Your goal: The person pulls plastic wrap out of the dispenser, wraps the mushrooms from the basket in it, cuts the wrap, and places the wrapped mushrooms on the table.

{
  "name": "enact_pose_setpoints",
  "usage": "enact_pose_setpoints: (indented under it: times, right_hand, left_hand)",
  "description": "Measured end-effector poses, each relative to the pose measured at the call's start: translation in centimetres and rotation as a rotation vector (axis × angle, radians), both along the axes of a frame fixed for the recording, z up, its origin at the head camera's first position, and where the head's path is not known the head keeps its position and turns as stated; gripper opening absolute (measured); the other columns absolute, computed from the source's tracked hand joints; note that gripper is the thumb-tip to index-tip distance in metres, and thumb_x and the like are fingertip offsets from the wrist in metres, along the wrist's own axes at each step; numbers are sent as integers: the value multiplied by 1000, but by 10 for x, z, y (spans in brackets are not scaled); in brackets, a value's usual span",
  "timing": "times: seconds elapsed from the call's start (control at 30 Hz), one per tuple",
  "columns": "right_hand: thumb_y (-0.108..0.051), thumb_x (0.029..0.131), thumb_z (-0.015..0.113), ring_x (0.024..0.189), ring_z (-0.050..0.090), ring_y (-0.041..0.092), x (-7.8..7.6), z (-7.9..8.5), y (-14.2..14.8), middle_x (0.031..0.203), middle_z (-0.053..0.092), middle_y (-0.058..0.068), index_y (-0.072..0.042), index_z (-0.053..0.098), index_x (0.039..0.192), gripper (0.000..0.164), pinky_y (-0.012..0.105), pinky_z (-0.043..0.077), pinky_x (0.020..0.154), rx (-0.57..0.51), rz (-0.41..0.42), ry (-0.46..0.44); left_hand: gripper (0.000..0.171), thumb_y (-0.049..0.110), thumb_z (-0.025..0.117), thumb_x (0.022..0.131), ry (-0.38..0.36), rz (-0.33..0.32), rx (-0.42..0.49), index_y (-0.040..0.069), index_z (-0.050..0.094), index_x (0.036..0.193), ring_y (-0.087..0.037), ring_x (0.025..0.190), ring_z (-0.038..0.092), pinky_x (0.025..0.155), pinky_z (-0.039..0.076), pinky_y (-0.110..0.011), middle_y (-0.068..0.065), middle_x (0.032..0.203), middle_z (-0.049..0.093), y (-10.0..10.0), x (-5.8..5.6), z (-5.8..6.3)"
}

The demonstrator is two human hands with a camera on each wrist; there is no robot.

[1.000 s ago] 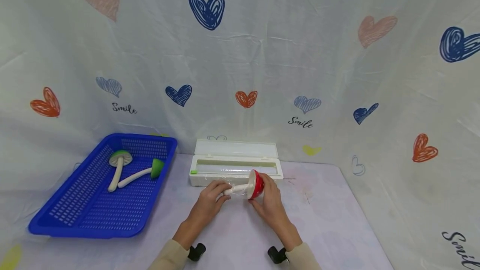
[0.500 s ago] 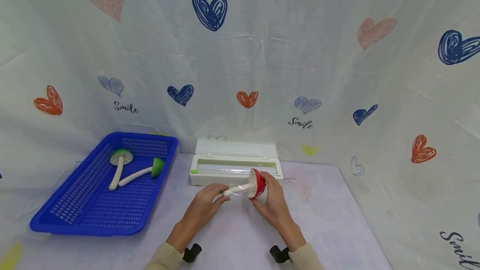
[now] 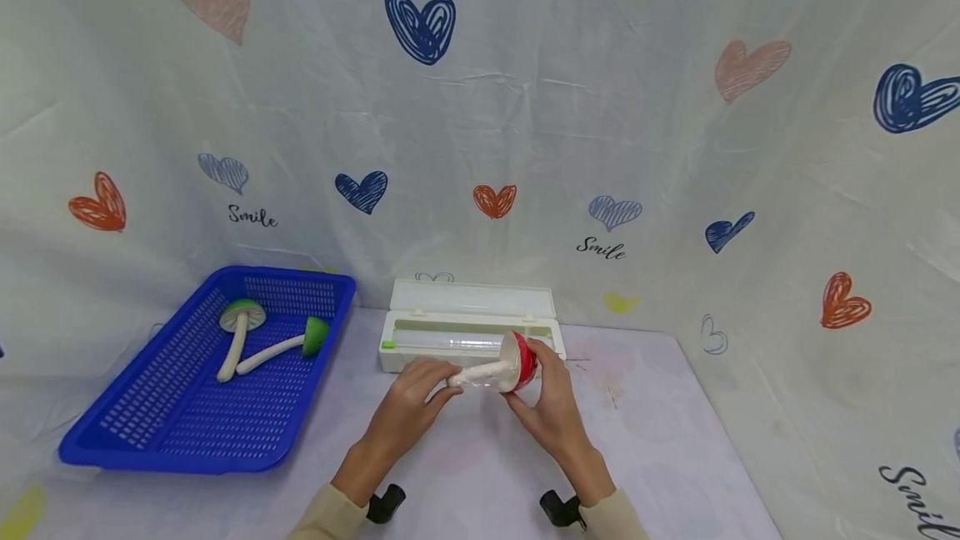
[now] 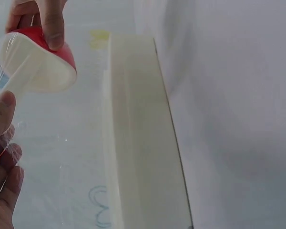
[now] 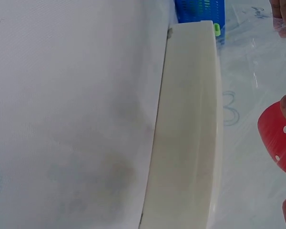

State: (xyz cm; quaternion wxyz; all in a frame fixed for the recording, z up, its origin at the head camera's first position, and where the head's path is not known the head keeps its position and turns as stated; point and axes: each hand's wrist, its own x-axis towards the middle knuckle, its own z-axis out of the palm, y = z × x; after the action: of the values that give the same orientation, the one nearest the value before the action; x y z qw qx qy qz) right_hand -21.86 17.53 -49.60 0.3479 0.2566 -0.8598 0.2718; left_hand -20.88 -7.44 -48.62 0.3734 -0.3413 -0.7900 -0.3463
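Observation:
A toy mushroom with a white stem and a red cap is held above the table's middle. Clear plastic film is wrapped about it, glossy along the stem. My left hand pinches the stem's end between thumb and fingers. At the other end, my right hand grips the cap. In the left wrist view, film stretches over the cap's pale underside. White spots mark the red cap in the right wrist view, where the right thumb lies on it and part of the mushroom is cut off.
Just behind the hands stands a white film dispenser box, lid raised, with a roll inside. To the left, a blue basket holds a green-capped toy mushroom and another green-capped one. A heart-printed curtain hangs behind.
The mushroom's cap has moved slightly right and up, showing more of its underside. My right hand has shifted a little right with it. Both hands keep their hold.

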Motion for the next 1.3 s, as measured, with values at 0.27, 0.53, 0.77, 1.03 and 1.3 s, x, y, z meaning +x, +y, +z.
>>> enact_pose_setpoints:
  times: [0.27, 0.53, 0.77, 1.03, 1.3]
  right_hand:
    - [-5, 63, 98, 131, 52, 32, 2, 4, 1, 143, 55, 15, 2, 46, 145, 98, 17, 31, 119, -38, 23, 27]
    - [-9, 63, 99, 134, 51, 30, 7, 12, 1, 145, 54, 14, 1, 46, 145, 98, 16, 31, 118, -43, 14, 19]
    - [-10, 63, 100, 134, 51, 29, 10, 15, 1, 146, 54, 14, 1, 46, 146, 99, 15, 29, 119, -47, 9, 16]
    - [-9, 62, 100, 132, 51, 30, 12, 17, 2, 146, 55, 13, 0, 47, 146, 100, 16, 30, 119, -61, 14, 45]
    - [-6, 63, 98, 131, 50, 32, 17, 24, 2, 145, 54, 17, 3, 46, 146, 98, 15, 28, 119, -81, 37, 46]
  left_hand:
    - [40, 2, 90, 73, 23, -20, 25, 4, 75, 110, -22, 97, 69, 82, 58, -25, -6, 105, 75, 0, 2, 9]
    - [40, 1, 89, 73, 39, -25, 30, 4, 75, 110, -21, 94, 69, 81, 57, -26, -6, 104, 76, 0, 3, 14]
    - [39, 2, 88, 74, 49, -33, 37, 4, 75, 111, -22, 95, 69, 82, 58, -26, -6, 104, 76, -1, 6, 18]
    - [39, 3, 88, 76, 64, -43, 37, 4, 75, 112, -22, 95, 69, 82, 58, -27, -6, 104, 76, -1, 8, 23]
    - [31, 10, 84, 84, 79, -48, 41, 5, 75, 113, -21, 96, 68, 82, 58, -26, -6, 105, 76, -2, 11, 28]
